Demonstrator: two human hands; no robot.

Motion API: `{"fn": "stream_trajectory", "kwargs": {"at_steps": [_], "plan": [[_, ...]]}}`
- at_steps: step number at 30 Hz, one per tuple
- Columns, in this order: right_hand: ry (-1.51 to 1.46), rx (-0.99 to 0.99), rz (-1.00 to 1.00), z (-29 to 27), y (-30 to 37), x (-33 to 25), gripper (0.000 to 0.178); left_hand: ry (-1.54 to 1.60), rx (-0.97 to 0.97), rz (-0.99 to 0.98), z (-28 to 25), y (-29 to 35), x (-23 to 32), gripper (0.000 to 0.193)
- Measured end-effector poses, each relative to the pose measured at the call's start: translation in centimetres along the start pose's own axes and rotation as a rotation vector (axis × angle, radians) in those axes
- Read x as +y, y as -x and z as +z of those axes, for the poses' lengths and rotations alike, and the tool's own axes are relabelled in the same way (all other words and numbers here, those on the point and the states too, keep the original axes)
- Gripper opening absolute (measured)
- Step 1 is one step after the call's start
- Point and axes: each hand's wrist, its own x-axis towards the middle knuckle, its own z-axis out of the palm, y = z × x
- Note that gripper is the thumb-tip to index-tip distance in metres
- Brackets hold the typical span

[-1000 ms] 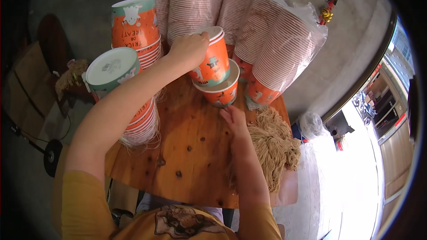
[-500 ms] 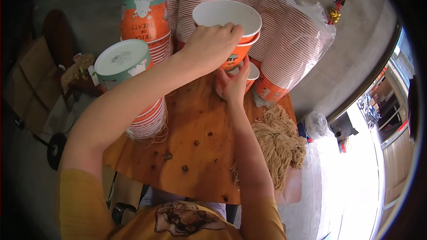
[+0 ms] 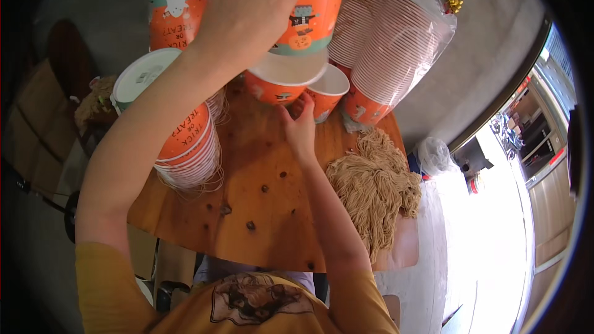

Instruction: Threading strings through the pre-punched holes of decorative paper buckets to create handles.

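Observation:
High over the table my left hand (image 3: 260, 9) grips the rim of an orange paper bucket (image 3: 312, 15) with a green base band and a cartoon figure. Right below it sits a second paper bucket (image 3: 272, 89), open side up, its white inside showing. Thumb and fingers of my right hand (image 3: 299, 125) close round the base of this lower bucket; part of that grip is hidden. Just right of it another paper bucket (image 3: 328, 89) stands upright on the wooden table (image 3: 247, 192), next to my right fingertips.
Upside-down bucket stacks (image 3: 185, 133) with strings hanging from them stand at left. Behind on the right are tall nested bucket stacks (image 3: 396, 55) in clear plastic. A heap of tan strings (image 3: 371, 188) lies on the table's right side. A bright doorway (image 3: 489, 235) lies further right.
My left hand has lifted the upper bucket up and left, out of the one it was nested in. My right hand has moved left and down, to the lower bucket's base.

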Motion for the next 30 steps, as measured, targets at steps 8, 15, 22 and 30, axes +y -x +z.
{"fn": "stream_trajectory", "kwargs": {"at_steps": [8, 15, 22, 30], "plan": [[-0.003, -0.285, 0.345, -0.6, 2.8, -0.4, 0.059, 0.180, -0.024, -0.039, -3.7, 4.8, 4.3, 0.016], [0.347, -0.377, 0.021, -9.6, 1.9, 0.4, 0.032, 0.382, -0.104, -0.032, -6.9, 11.5, 8.1, 0.019], [0.711, -0.764, -0.007, -18.9, 3.7, -4.0, 0.018, 0.448, -0.374, -0.019, -6.1, 19.3, 9.5, 0.023], [0.910, -0.727, -0.154, -17.8, 6.0, -2.9, 0.012, 0.405, -0.432, -0.006, -4.7, 22.3, 9.9, 0.024]]}}
